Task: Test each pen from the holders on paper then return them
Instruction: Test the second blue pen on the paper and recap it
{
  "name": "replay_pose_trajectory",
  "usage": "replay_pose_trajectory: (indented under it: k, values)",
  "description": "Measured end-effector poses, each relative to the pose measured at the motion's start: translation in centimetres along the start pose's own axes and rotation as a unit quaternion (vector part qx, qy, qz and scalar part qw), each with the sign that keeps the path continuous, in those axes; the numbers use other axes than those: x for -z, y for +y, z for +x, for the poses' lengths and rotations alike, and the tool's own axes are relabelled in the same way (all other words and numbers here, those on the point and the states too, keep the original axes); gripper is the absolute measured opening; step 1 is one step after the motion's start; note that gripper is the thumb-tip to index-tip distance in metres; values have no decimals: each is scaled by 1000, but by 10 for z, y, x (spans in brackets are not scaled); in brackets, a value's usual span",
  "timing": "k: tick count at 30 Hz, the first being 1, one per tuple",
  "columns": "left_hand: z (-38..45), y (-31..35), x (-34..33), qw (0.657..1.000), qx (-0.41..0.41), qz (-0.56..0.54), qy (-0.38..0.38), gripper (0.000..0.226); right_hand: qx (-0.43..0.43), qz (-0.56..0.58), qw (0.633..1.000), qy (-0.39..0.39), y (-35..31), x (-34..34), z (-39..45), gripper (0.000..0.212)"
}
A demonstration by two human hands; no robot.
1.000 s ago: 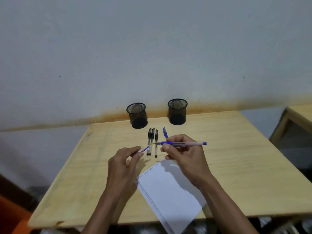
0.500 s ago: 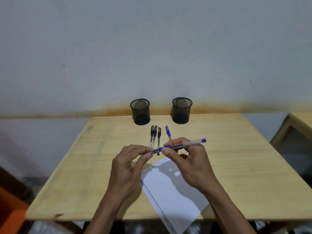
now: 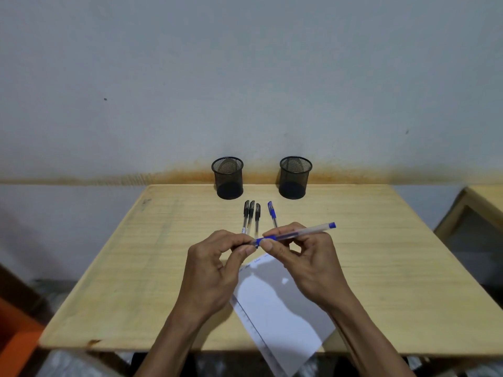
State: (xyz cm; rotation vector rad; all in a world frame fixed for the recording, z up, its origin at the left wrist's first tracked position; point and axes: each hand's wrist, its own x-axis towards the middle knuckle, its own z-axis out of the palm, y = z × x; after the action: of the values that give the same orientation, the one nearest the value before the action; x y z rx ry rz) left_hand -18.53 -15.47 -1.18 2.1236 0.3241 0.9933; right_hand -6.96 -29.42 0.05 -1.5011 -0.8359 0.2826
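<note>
My right hand (image 3: 304, 257) pinches a clear pen with blue grip (image 3: 296, 233) by its front part, tail pointing up right. My left hand (image 3: 215, 265) pinches the pen's tip end, where its blue cap (image 3: 254, 242) sits between the fingertips. Both hands hover over a white paper sheet (image 3: 280, 308) lying askew at the table's near edge, with faint scribbles at its top. Three black pens (image 3: 251, 214) and one blue pen (image 3: 272, 213) lie side by side beyond the hands. Two black mesh holders, left holder (image 3: 228, 177) and right holder (image 3: 295, 176), stand at the back, both looking empty.
The wooden table (image 3: 394, 268) stands against a grey wall with a rusty stain line. Another wooden table's corner (image 3: 481, 197) shows at the right. Something orange (image 3: 16, 344) sits low at the left, beneath table level.
My left hand, which held the blue cap apart from the pen, has brought it onto the pen's tip. The pen's tail has tilted up. The view has shifted slightly.
</note>
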Motion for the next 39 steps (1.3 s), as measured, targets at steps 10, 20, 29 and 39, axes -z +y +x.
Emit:
replay_pose_trajectory:
  k: [10,20,29,39]
  values:
    - [5,-16,9,997,4,70,-11,12,238,-341,891,183,12,16,7,38]
    - [10,-19,3,996,-2,83,-37,12,295,-482,821,85,35,12,17,10]
    - [36,-34,-7,991,110,73,-19,49,-109,-377,903,178,58,15,68,21]
    - [31,-58,-13,983,155,94,-30,39,-262,-433,840,198,105,2,109,22]
